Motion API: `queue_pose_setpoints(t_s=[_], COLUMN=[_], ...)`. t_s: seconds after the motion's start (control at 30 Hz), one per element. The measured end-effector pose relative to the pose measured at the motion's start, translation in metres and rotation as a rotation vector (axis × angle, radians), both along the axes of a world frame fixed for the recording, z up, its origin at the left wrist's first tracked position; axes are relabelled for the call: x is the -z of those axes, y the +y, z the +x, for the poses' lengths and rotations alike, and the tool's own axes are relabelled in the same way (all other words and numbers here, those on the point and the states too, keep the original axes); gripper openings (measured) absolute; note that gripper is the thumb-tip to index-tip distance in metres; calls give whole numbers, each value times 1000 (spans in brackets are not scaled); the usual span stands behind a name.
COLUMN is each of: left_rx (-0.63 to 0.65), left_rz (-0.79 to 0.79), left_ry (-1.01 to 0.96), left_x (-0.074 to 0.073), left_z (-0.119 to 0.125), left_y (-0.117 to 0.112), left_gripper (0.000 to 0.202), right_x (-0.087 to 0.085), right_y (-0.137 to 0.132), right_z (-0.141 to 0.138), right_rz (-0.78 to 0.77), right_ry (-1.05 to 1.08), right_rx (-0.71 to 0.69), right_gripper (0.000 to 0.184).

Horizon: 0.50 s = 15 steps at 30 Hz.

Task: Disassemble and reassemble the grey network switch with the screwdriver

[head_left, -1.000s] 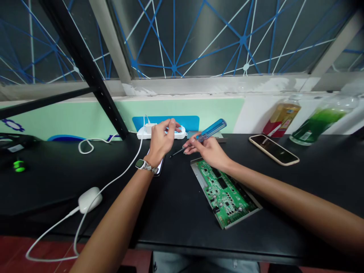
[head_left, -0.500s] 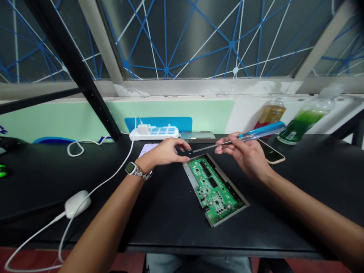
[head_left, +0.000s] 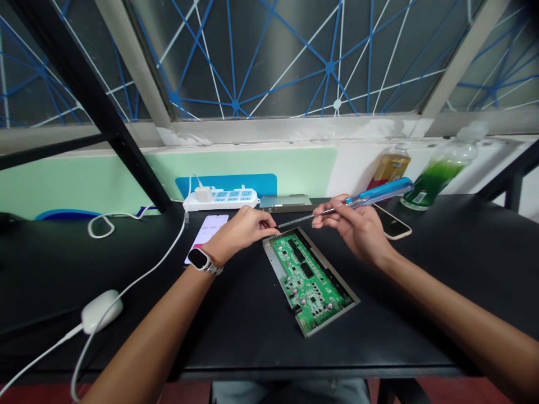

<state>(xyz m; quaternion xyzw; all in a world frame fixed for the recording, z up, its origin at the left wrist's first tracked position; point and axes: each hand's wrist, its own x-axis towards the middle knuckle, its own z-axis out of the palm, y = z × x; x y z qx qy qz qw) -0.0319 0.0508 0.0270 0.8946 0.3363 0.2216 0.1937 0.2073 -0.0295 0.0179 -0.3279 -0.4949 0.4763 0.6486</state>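
My right hand (head_left: 357, 230) grips a screwdriver (head_left: 381, 192) with a clear blue handle, its shaft pointing left. At the shaft's tip, my left hand (head_left: 248, 227) pinches with thumb and fingers. Whatever lies between those fingertips is too small and hidden to make out. Just below the tip lies a green circuit board (head_left: 312, 289), seated in a shallow metal tray (head_left: 275, 261) that slants across the black desk.
Behind my left wrist lies a lit phone (head_left: 207, 233). A white power strip (head_left: 231, 197) and a metal panel (head_left: 286, 201) stand along the wall. A second phone (head_left: 393, 224) and two bottles (head_left: 433, 177) are at the right. A white charger (head_left: 102, 310) with its cable sits left.
My left fingers have closed together at the screwdriver's tip, where they were apart before. A tiny piece at the tip is now covered. The whole view has shifted slightly.
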Motion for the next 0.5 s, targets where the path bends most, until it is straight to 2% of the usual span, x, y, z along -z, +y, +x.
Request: queue_pose_setpoints(t_s=[0.2,0.37,0.5], left_rx=[11,38,21], left_rz=[157,108,58], left_ry=[122,30,44], left_x=[1,1,2], left_z=[1,2,0], left_y=[-1,0,2], left_gripper=[26,21,16], right_x=[-1,-2,-1], right_y=[-1,-2,-2], right_z=[0,1,1], right_rz=[23,37,42], right_ry=[-5,-26,-24], right_rx=[-31,-21,-14], right_gripper=[15,15,14])
